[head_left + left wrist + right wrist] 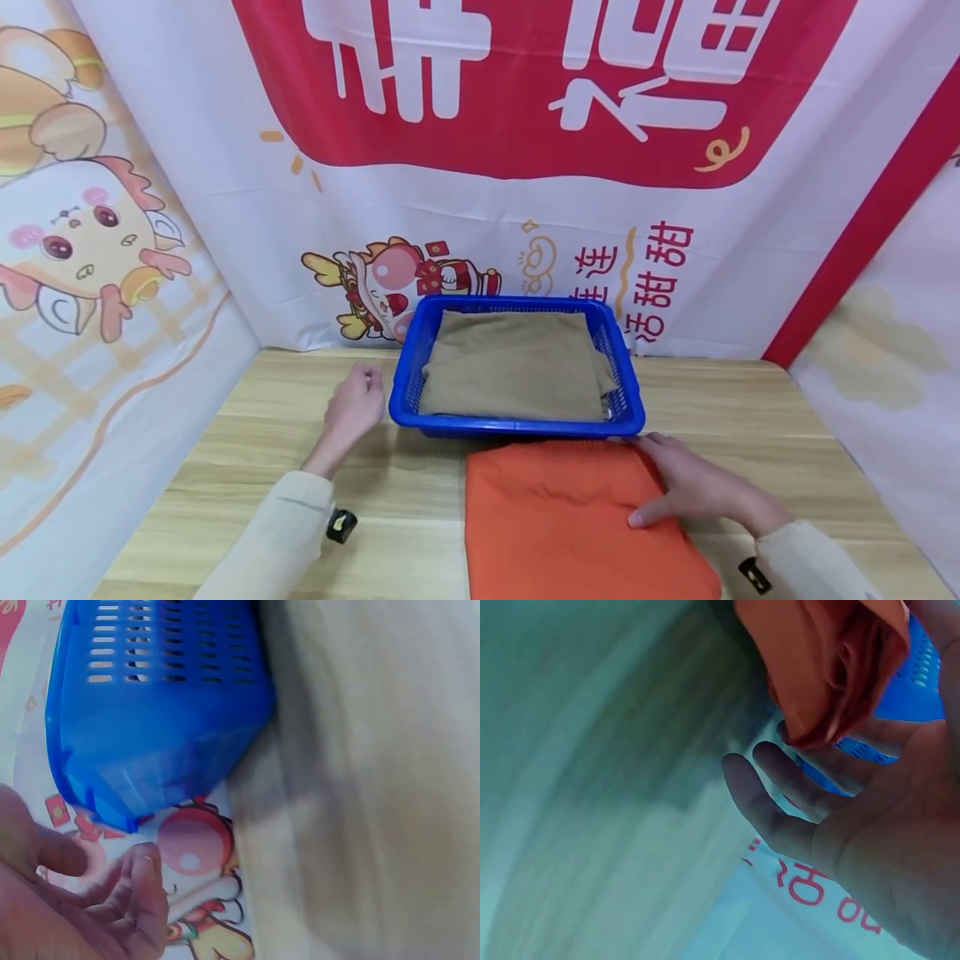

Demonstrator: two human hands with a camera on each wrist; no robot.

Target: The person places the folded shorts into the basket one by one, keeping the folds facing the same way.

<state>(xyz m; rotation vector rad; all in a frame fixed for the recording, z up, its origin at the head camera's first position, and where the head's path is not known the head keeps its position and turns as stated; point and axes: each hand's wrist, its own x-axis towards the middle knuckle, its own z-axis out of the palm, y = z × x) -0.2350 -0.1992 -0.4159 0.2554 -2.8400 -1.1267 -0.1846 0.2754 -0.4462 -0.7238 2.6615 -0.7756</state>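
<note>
A folded orange cloth, perhaps a garment, lies on the table in front of a blue plastic basket. Folded khaki fabric fills the basket. My right hand is at the orange cloth's right edge, thumb over its top and the other fingers along its far right corner. In the right wrist view those fingers are spread and slightly bent beside the cloth's layered edge. Left of the basket, my left hand hovers with loosely bent fingers and holds nothing; the left wrist view shows it close to the basket's end.
The wood-grain table runs back to a printed white and red backdrop close behind the basket. Patterned cloth walls rise on the left and right. A dark strap piece hangs at the left sleeve.
</note>
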